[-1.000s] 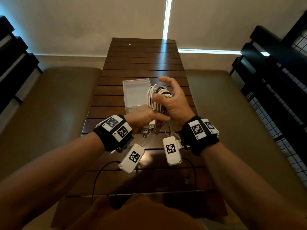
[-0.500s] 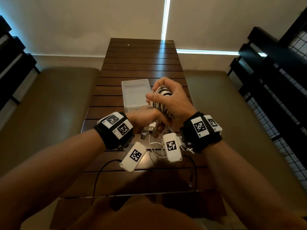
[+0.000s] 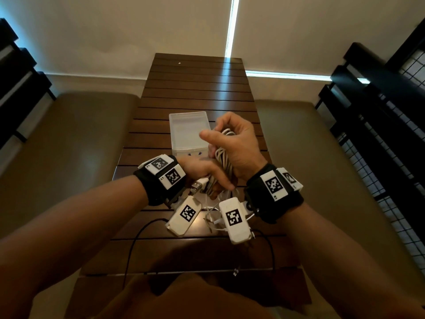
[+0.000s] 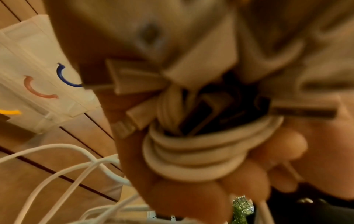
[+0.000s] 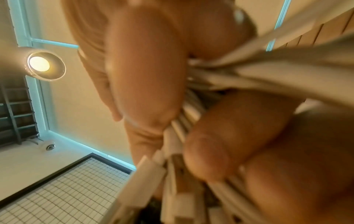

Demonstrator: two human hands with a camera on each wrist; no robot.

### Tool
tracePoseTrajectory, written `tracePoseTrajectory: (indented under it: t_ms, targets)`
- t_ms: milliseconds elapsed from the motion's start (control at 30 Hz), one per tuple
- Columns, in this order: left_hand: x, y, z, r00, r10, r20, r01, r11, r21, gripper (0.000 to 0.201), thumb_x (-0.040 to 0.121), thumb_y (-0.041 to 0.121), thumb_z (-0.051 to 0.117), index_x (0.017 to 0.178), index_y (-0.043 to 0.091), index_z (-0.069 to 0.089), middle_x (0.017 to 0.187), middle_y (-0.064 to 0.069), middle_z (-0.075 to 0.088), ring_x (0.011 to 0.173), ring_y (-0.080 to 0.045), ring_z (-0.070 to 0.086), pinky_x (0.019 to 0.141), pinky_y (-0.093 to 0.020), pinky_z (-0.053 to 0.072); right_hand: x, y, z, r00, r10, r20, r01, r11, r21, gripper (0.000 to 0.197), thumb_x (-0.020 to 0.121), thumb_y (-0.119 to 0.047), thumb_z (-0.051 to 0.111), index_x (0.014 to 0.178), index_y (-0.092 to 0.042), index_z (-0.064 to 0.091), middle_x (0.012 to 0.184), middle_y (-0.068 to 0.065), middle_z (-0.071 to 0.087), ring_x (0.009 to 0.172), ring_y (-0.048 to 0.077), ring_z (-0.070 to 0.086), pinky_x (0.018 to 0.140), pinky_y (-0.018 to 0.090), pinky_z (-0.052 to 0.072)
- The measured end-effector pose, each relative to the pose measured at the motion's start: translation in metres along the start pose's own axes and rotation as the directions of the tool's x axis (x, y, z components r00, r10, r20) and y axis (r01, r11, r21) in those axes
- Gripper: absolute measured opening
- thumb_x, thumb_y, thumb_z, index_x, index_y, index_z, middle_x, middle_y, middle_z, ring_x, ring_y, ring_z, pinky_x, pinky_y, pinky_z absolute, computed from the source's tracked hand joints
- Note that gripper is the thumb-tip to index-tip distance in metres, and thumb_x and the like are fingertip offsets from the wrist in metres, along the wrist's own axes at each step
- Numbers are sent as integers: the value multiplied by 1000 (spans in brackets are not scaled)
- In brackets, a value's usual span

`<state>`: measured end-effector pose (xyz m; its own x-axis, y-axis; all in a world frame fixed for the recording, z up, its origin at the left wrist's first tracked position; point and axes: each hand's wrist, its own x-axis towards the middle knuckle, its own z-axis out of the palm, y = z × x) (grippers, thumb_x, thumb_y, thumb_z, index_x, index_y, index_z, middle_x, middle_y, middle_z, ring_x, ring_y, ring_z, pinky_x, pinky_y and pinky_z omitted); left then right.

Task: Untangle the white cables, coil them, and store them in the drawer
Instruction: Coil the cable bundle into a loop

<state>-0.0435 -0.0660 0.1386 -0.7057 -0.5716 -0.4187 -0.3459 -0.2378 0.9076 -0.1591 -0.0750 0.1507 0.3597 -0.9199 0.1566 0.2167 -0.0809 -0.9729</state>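
Note:
A coiled bundle of white cables (image 3: 222, 157) hangs upright above the table between both hands. My left hand (image 3: 207, 176) grips its lower end, where USB plugs (image 3: 198, 185) stick out; in the left wrist view the coil (image 4: 193, 153) wraps across my curled fingers. My right hand (image 3: 232, 143) curls round the upper loops, thumb pointing left. More loose white cable (image 3: 213, 221) lies on the table below the wrists, seen too as loose strands (image 4: 63, 171). The small translucent plastic drawer unit (image 3: 186, 128) stands just beyond the hands.
The dark slatted wooden table (image 3: 197, 88) runs away from me. Padded benches (image 3: 69, 139) flank it on both sides. The drawer fronts (image 4: 40, 78) show coloured curved handles. A thin black wire (image 3: 138, 240) loops near the table's near edge. Black metal grating (image 3: 391, 157) rises at right.
My right hand has closed its fingers down over the top of the coil and tilted the thumb leftward. The left hand keeps its grip on the lower end.

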Motion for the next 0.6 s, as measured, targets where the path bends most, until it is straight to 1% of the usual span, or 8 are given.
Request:
tracePoseTrajectory:
  t_ms: [67,133,167,233,300,433,533,600]
  targets:
    - [-3,-5,4,999,-36,-41,34,998,-50,11,74,9,71,63,8,69,54,-3,62,46,-13,59,48,-18,49,0,7,2,999,-12,-45,10,1000,-29,28,80,-2,72,72,-15,49,59,4,49,46,20,49,51,33,47]
    - [-4,-9,6,998,-1,-64,-6,994,-112,15,77,7,69,68,17,76,66,-4,68,57,-14,64,58,-21,54,0,9,4,997,-20,-78,14,997,-78,30,81,1,70,70,-15,48,60,4,48,46,18,50,50,31,47]
    - [-4,-12,6,996,6,-90,-19,988,-154,16,77,6,66,75,17,77,76,-8,70,67,-19,67,67,-26,57,1,9,5,996,-28,-81,19,993,-113,30,81,1,70,70,-16,48,61,4,49,47,18,51,50,31,47]
    - [-7,-12,7,984,11,-180,-46,980,-193,16,75,6,66,88,12,74,95,-19,70,86,-32,67,84,-40,55,2,8,6,995,-49,-84,34,984,-178,31,81,1,70,69,-17,48,64,5,50,50,19,51,52,31,48]
    - [-8,-11,9,960,46,-276,-83,989,-124,18,77,4,69,92,12,71,102,-19,70,95,-34,67,90,-44,54,2,7,5,994,-69,-84,51,978,-200,30,81,1,70,70,-15,47,64,7,50,50,19,51,51,31,48]
    - [-13,-4,9,938,194,-288,-188,981,51,27,78,-11,66,86,14,69,82,5,74,83,-9,70,75,-21,54,0,7,9,995,-68,-77,54,983,-178,29,81,1,70,71,-14,48,64,8,49,51,20,51,52,33,49]
    - [-16,-3,9,890,295,-346,-308,951,21,35,69,-24,62,88,6,63,80,0,72,79,-12,70,71,-21,54,5,5,12,995,-75,-67,70,994,-79,31,79,1,70,69,-16,47,59,3,48,46,19,49,50,32,46]
    - [-13,-6,9,868,327,-373,-358,934,-13,36,68,-22,62,92,4,63,85,-3,73,84,-15,70,73,-24,54,8,2,11,996,-93,-7,92,993,-71,29,80,-1,70,71,-16,47,57,2,50,45,19,50,52,33,47]
